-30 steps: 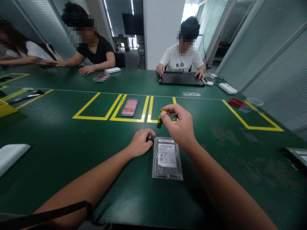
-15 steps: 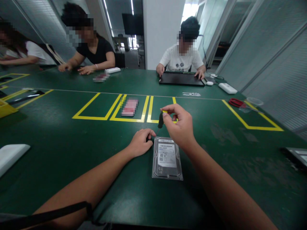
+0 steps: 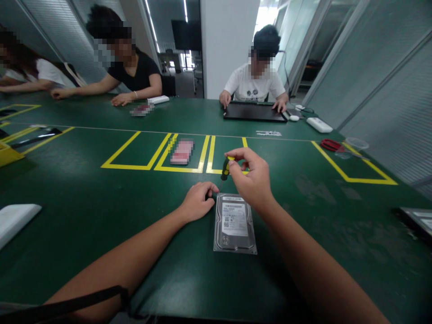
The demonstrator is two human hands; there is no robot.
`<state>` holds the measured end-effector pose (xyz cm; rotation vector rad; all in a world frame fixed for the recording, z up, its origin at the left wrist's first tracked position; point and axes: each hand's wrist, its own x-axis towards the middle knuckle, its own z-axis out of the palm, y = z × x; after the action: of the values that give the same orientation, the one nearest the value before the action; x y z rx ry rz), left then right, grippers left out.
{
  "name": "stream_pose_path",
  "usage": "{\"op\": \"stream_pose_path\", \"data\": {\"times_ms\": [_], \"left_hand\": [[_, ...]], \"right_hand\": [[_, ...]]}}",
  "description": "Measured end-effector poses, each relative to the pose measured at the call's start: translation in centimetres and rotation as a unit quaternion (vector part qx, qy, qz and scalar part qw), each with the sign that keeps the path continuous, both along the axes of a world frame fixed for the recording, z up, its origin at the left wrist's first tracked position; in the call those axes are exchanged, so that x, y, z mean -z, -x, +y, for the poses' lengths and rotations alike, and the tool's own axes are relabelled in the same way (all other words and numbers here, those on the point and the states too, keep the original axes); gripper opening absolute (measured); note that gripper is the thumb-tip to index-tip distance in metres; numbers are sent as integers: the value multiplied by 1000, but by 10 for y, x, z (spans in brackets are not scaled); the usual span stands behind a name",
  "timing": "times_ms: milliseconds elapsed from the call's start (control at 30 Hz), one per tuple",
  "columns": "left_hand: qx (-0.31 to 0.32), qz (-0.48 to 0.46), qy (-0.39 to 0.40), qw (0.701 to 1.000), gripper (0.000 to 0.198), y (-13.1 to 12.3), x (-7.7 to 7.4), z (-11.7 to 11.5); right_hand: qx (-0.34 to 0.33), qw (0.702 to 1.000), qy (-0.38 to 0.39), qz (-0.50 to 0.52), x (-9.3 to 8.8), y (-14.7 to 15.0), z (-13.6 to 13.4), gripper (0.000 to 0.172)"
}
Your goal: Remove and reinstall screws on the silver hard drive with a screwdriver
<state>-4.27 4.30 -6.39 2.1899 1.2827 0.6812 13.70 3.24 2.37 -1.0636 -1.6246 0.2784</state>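
Note:
A silver hard drive (image 3: pixel 235 223) with a white label lies flat on the green table (image 3: pixel 84 216) in front of me. My right hand (image 3: pixel 252 179) is closed around the top of a small yellow and black screwdriver (image 3: pixel 225 167). The screwdriver stands almost upright, with its thin shaft pointing down at the drive's far left corner. My left hand (image 3: pixel 197 200) rests on the table against that same corner, fingers curled and pressed to the drive's edge.
Yellow tape outlines (image 3: pixel 135 155) mark boxes beyond the drive. A white object (image 3: pixel 15 220) lies at the left edge. Three people sit across the table, one with hands on a black laptop (image 3: pixel 255 111). Red cables (image 3: pixel 332 145) and a clear dish (image 3: pixel 357 143) lie at the right.
My right fingers have turned the screwdriver handle in place, and its yellow cap shows again. Both hands and the drive stay where they were. A person at far left has stretched an arm further left.

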Motion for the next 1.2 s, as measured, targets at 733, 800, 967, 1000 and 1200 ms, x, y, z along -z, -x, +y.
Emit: {"op": "stream_pose_path", "data": {"times_ms": [733, 800, 967, 1000, 1200], "left_hand": [[-2, -13, -3, 1000, 28, 0, 1, 0], [-1, -13, -3, 1000, 29, 0, 1, 1], [0, -12, -1, 1000, 30, 1, 1, 1], [0, -12, -1, 1000, 30, 1, 2, 0], [-2, -9, 1, 1000, 29, 0, 0, 0]], "right_hand": [[5, 1000, -29, -7, -1, 2, 1, 11], [2, 1000, -23, -5, -1, 1, 1, 11], [-1, 1000, 5, 0, 0, 0, 0, 18], [0, 1000, 4, -3, -1, 1, 0, 17], [8, 999, -37, -3, -1, 2, 0, 9]]}}
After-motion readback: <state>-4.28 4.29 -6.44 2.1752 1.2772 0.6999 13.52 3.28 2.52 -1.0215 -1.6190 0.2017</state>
